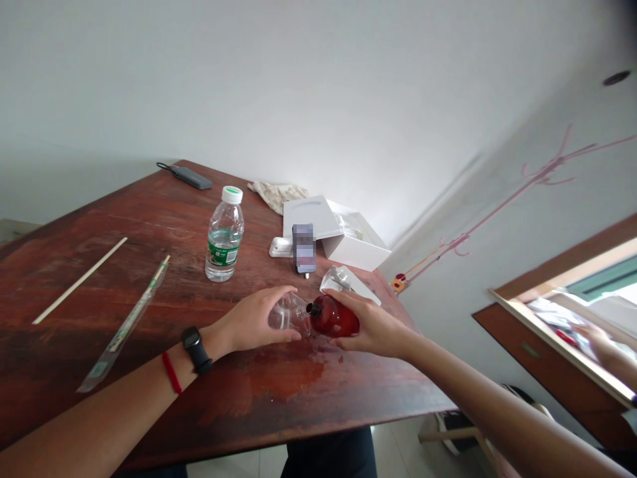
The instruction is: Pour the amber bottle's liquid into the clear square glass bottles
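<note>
Table [233,415]: wood, varnished look, worn in places, glossy where wet. Clear vessel [287,313]: transparent, smooth, shiny; glass or plastic, cannot tell. Red bottle [338,318]: translucent, smooth, high gloss. Water bottle [226,220]: clear plastic, glossy; cap [232,195], opaque plastic. Box [358,253]: white card, smooth, matt. Cloth [279,196]: crumpled fabric, matt. Chopstick [79,281]: bare wood, matt. Wrapper [95,373]: clear film, shiny. Watch strap [200,355]: matt, rubber-like. Wall [249,79]: smooth, matt.
</note>
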`<state>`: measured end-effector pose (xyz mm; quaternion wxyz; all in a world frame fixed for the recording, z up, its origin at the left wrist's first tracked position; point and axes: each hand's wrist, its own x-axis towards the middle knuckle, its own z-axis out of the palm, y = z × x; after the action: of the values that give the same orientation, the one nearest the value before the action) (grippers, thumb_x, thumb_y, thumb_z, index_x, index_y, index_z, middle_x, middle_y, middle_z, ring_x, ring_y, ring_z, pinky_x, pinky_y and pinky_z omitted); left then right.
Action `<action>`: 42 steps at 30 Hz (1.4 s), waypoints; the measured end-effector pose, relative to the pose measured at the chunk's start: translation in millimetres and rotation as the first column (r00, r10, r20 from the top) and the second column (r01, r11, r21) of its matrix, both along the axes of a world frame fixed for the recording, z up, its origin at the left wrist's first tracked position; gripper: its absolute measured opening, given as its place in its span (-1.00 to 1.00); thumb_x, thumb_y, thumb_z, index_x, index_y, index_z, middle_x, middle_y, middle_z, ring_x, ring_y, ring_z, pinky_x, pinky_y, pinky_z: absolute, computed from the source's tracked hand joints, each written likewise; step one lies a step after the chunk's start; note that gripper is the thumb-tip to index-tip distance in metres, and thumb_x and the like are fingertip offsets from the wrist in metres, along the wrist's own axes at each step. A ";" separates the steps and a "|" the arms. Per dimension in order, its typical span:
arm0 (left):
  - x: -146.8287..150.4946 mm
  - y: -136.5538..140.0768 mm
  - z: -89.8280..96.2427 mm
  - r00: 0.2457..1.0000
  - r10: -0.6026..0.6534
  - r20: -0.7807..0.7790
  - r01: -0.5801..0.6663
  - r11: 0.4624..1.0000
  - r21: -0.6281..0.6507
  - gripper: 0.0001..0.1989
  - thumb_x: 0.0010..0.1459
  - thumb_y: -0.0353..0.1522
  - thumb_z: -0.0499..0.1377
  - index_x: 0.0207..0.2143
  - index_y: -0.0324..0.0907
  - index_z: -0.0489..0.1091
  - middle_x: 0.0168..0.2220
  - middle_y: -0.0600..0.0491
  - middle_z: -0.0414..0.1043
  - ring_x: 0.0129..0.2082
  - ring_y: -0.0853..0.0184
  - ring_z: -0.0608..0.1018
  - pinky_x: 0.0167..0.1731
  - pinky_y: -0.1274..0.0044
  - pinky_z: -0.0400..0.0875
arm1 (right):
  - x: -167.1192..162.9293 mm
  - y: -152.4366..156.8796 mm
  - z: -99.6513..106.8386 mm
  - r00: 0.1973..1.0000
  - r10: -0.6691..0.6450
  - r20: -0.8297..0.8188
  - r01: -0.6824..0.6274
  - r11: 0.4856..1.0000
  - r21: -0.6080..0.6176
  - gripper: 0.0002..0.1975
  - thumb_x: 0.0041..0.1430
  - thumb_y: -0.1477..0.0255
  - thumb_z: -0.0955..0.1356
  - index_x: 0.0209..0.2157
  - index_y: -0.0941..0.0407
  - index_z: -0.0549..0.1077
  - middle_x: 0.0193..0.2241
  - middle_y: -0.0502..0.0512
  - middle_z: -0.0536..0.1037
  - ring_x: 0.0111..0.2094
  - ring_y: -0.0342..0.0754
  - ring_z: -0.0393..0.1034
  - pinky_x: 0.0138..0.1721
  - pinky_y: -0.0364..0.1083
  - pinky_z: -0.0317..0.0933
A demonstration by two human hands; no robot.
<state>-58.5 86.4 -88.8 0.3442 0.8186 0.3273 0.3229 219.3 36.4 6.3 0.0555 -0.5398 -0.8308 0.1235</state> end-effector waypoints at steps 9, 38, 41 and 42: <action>-0.2 1.0 -0.4 1.000 -0.009 0.003 0.009 1.000 0.008 -0.17 0.07 -0.04 0.48 0.30 -0.16 0.33 0.20 -0.15 0.52 0.10 -0.02 0.61 0.17 0.24 0.45 | -1.7 2.2 5.3 1.000 0.020 0.018 -0.019 1.000 -0.023 -0.20 0.03 0.32 0.56 0.32 -0.03 0.36 0.19 0.24 0.55 0.15 0.33 0.51 0.14 0.23 0.40; -1.1 -1.2 2.9 1.000 0.007 -0.021 -0.006 1.000 0.014 -0.20 0.08 -0.08 0.47 0.29 -0.12 0.33 0.21 -0.15 0.51 0.14 -0.04 0.59 0.16 0.23 0.44 | -2.8 4.0 8.9 0.998 0.037 0.054 -0.036 0.999 -0.015 -0.21 0.03 0.36 0.55 0.31 -0.02 0.36 0.16 0.23 0.58 0.13 0.31 0.51 0.18 0.26 0.37; -0.8 -0.6 1.8 1.000 -0.002 -0.008 0.002 1.000 0.010 -0.19 0.07 -0.09 0.48 0.29 -0.14 0.33 0.22 -0.15 0.50 0.15 -0.04 0.58 0.18 0.24 0.43 | -3.6 3.5 9.3 0.998 0.025 0.055 -0.024 0.999 -0.026 -0.18 0.01 0.39 0.54 0.32 -0.01 0.35 0.19 0.23 0.56 0.17 0.32 0.48 0.18 0.26 0.37; -0.7 -0.3 1.3 1.000 -0.004 -0.005 0.004 1.000 0.010 -0.19 0.07 -0.09 0.49 0.29 -0.14 0.33 0.22 -0.15 0.51 0.15 -0.03 0.58 0.18 0.24 0.43 | -3.6 3.5 9.3 0.998 0.025 0.050 -0.024 0.999 -0.031 -0.17 0.00 0.40 0.54 0.33 -0.01 0.34 0.20 0.23 0.55 0.18 0.32 0.48 0.18 0.25 0.37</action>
<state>-59.2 86.1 -87.5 0.3400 0.8218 0.3250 0.3217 215.7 39.9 15.6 0.0250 -0.5334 -0.8365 0.1233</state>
